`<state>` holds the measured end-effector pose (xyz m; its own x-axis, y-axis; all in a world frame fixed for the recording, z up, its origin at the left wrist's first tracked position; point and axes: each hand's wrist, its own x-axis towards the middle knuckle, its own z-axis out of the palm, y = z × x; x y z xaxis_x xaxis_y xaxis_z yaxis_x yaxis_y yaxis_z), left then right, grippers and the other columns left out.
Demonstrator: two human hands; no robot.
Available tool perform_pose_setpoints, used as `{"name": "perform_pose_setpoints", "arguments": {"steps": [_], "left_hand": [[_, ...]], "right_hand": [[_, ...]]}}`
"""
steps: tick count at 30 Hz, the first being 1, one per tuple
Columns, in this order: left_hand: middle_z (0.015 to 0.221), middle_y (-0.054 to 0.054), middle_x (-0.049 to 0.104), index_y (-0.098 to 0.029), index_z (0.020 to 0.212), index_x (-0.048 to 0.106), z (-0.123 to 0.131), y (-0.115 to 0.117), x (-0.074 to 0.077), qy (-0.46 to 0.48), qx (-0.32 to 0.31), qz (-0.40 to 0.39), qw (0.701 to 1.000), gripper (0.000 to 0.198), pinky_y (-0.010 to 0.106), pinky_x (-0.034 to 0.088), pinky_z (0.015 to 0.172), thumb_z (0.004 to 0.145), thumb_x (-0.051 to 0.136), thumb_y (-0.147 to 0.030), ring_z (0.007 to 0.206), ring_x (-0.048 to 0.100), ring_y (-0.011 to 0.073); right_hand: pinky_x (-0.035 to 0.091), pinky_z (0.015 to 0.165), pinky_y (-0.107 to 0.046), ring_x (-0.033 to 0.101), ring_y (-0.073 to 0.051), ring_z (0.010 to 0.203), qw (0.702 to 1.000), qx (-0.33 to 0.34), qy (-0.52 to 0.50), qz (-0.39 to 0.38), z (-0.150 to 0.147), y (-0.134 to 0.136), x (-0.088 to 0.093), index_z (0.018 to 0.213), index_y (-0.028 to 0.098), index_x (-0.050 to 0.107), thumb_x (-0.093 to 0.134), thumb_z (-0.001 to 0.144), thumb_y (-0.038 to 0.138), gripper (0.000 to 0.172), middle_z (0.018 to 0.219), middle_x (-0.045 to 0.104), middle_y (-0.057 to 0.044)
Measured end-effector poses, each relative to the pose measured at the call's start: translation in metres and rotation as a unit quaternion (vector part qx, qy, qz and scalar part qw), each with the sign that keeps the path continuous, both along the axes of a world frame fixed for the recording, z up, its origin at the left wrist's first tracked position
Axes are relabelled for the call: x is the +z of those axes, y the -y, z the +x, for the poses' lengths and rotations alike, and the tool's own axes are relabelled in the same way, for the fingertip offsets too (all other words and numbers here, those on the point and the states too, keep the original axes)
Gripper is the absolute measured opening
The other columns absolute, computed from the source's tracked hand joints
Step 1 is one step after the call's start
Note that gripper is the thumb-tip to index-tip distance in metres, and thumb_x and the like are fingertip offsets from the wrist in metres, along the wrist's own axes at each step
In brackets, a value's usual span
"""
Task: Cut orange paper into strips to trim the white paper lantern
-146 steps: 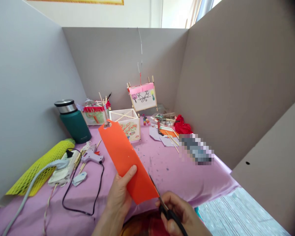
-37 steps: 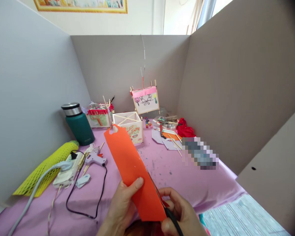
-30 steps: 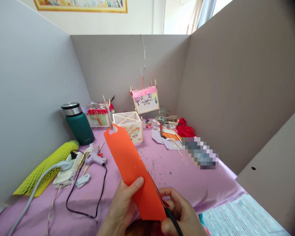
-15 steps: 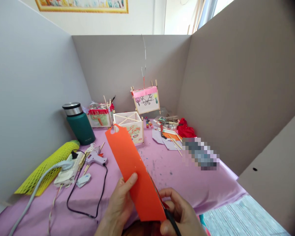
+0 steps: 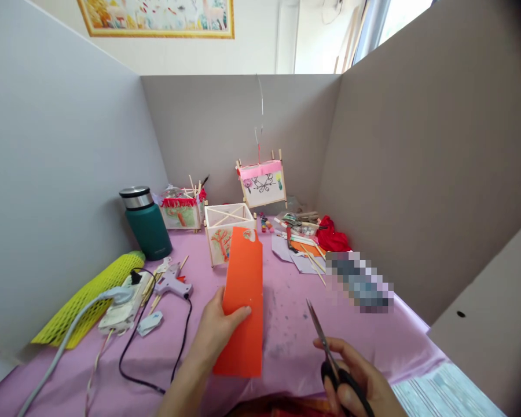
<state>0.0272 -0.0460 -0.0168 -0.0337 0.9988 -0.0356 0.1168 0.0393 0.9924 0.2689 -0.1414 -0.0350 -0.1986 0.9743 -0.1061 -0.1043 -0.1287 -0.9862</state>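
Note:
My left hand [image 5: 223,324] grips an orange sheet of paper [image 5: 245,278] by its left side, thumb across the front. The sheet is a long strip held upright, with a ragged notch at its top right corner. Black-handled scissors [image 5: 330,362] are in my right hand [image 5: 356,373], blades together and pointing up and away, apart from the paper. Behind the sheet stands a white box-shaped lantern [image 5: 219,237] with a stick frame and drawn pictures, partly covered by the paper.
A decorated lantern [image 5: 263,184] hangs from a wire. To the left are a green bottle [image 5: 147,226], a lilac glue gun [image 5: 173,282], a power strip [image 5: 124,304] and yellow netting [image 5: 91,295]. Papers and sticks [image 5: 301,255] and red cloth [image 5: 332,234] lie at the right, near a blurred-out object [image 5: 360,284].
The scissors have come away from the orange paper's right edge and moved right with my right hand. My left hand has turned the paper from tilted to nearly upright.

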Motion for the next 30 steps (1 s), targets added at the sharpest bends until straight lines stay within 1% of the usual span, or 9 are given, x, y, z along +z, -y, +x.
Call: {"name": "perform_pose_setpoints", "arguments": {"steps": [3,5,6,8,10,13,21,27,30], "left_hand": [[0.123,0.020,0.059,-0.011,0.135,0.040,0.005,-0.010,-0.002,-0.182,0.097,0.100,0.973,0.076,0.050,0.045,0.093,0.067,0.070,-0.022,0.110,0.058,0.0347],[0.133,0.020,0.051,-0.011,0.136,0.041,0.010,-0.004,0.001,-0.236,0.169,0.195,0.937,0.076,0.053,0.033,0.104,0.067,0.070,-0.023,0.124,0.046,0.0355],[0.133,0.019,0.051,-0.012,0.132,0.047,0.013,0.003,0.004,-0.229,0.178,0.228,0.930,0.067,0.051,0.031,0.105,0.069,0.069,-0.024,0.125,0.044,0.0345],[0.120,0.014,0.061,-0.017,0.117,0.061,0.020,0.020,0.015,-0.150,0.121,0.216,0.957,0.046,0.043,0.041,0.097,0.073,0.068,-0.028,0.111,0.055,0.0298],[0.101,0.011,0.069,-0.017,0.104,0.067,0.027,0.037,0.027,-0.029,0.010,0.124,0.992,0.032,0.034,0.049,0.080,0.076,0.067,-0.033,0.090,0.063,0.0240],[0.089,0.008,0.071,-0.017,0.097,0.069,0.036,0.049,0.040,0.108,-0.073,0.024,0.991,0.028,0.025,0.048,0.065,0.074,0.070,-0.034,0.073,0.061,0.0165],[0.075,0.002,0.063,-0.016,0.082,0.066,0.041,0.046,0.042,0.174,-0.101,0.003,0.979,0.020,0.021,0.043,0.060,0.068,0.075,-0.028,0.068,0.055,0.0124],[0.078,0.002,0.062,-0.017,0.080,0.063,0.036,0.046,0.042,0.132,-0.094,0.048,0.986,0.014,0.023,0.044,0.065,0.070,0.071,-0.023,0.069,0.054,0.0134],[0.078,0.001,0.061,-0.019,0.083,0.064,0.035,0.046,0.040,0.078,-0.066,0.081,0.991,0.014,0.025,0.043,0.068,0.071,0.070,-0.021,0.072,0.054,0.0149]], "right_hand": [[0.031,0.045,-0.021,0.042,-0.008,0.044,0.999,0.033,-0.030,0.021,-0.004,-0.005,0.000,0.119,0.019,0.043,0.066,0.066,0.068,0.076,0.058,0.052,0.005],[0.029,0.044,-0.019,0.040,-0.007,0.044,0.995,0.072,-0.054,0.036,-0.012,-0.005,0.000,0.117,0.018,0.044,0.063,0.068,0.070,0.074,0.057,0.052,0.004],[0.027,0.044,-0.018,0.040,-0.006,0.044,0.993,0.091,-0.070,0.042,-0.016,-0.004,0.000,0.116,0.018,0.045,0.061,0.070,0.071,0.072,0.058,0.052,0.004],[0.025,0.044,-0.017,0.038,-0.005,0.044,0.986,0.119,-0.106,0.047,-0.025,-0.002,0.000,0.114,0.018,0.047,0.058,0.073,0.071,0.068,0.060,0.051,0.004],[0.023,0.043,-0.016,0.036,-0.004,0.043,0.980,0.141,-0.136,0.037,-0.032,0.001,-0.001,0.112,0.018,0.048,0.057,0.072,0.072,0.067,0.061,0.051,0.004],[0.023,0.042,-0.016,0.033,-0.004,0.042,0.975,0.163,-0.148,0.018,-0.039,0.004,-0.003,0.109,0.018,0.048,0.061,0.068,0.072,0.069,0.059,0.050,0.004],[0.024,0.044,-0.015,0.035,-0.004,0.043,0.976,0.166,-0.138,-0.013,-0.045,0.007,0.002,0.105,0.017,0.050,0.065,0.066,0.070,0.067,0.060,0.053,0.004],[0.033,0.051,-0.018,0.046,-0.008,0.053,0.978,0.171,-0.117,-0.019,-0.048,0.002,0.007,0.102,0.017,0.054,0.072,0.058,0.069,0.070,0.064,0.056,0.003],[0.034,0.055,-0.020,0.047,-0.010,0.059,0.987,0.142,-0.072,-0.006,-0.050,0.000,0.007,0.099,0.017,0.057,0.077,0.057,0.056,0.061,0.067,0.055,0.003]]}}
